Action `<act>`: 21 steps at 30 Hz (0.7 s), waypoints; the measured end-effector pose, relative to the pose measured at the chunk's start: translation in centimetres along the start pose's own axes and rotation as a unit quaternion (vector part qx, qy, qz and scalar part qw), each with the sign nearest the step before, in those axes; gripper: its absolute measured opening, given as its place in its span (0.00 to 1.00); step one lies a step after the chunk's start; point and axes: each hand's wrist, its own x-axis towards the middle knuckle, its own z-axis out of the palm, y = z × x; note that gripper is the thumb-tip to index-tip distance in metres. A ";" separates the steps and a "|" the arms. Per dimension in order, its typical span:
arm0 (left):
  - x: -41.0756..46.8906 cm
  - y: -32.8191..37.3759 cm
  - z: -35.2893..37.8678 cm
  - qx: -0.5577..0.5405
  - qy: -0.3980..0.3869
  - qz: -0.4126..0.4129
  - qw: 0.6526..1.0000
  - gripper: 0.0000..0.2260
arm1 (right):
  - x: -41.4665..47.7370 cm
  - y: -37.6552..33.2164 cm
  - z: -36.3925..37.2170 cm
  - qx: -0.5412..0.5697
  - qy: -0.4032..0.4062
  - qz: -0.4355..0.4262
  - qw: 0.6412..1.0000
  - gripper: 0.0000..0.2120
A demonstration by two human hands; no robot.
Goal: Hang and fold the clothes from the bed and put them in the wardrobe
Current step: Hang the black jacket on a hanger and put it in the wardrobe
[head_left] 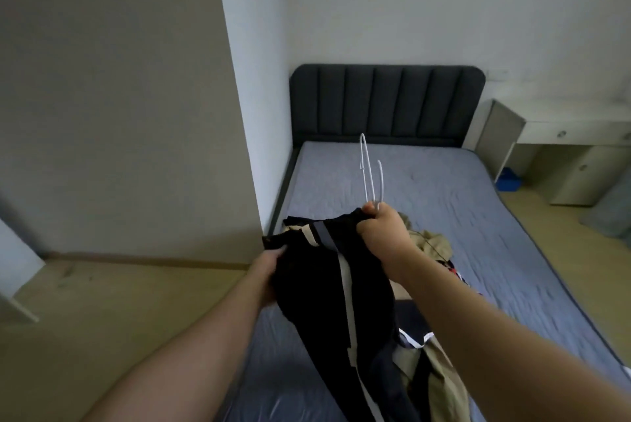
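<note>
Over the bed (pixel 426 189): both hands hold one dark garment up above the blue-grey sheet, near the bed's left edge.
Right hand (pixel 382 230): closed in a fist around the top edge of the black trousers (pixel 327 285) and the base of a white wire hanger (pixel 370 176).
White wire hanger: it stands up out of the right fist, tilted toward the headboard (pixel 386 104); its lower part is hidden in the fist and the cloth.
Left hand (pixel 269 271): fingers closed on the left side of the black trousers, just below the waistband; thumb hidden behind the cloth.
Black trousers: black with a beige side stripe and a grey band at the top; they hang from the two hands down toward the bed's foot end.
Khaki garment (pixel 430 240): crumpled on the bed, right of and behind the trousers, partly covered by the right forearm.
Other clothes (pixel 426 370): a heap of beige and dark pieces on the bed at its foot end, beneath the right forearm.
White desk (pixel 563 135): right of the headboard, against the wall.
</note>
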 end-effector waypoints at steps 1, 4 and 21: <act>0.1 1.4 -0.1 -0.023 -0.001 0.011 1.000 0.14 | 0.1 0.2 -0.4 -0.012 0.016 0.006 1.000 0.10; -0.1 6.8 0.4 -0.096 -0.028 0.090 0.991 0.12 | 0.1 1.1 -1.6 -0.070 0.040 0.021 0.996 0.11; -5.8 6.2 5.4 0.203 -0.237 0.284 0.907 0.25 | 0.3 -2.0 0.8 0.185 -0.169 0.245 0.937 0.30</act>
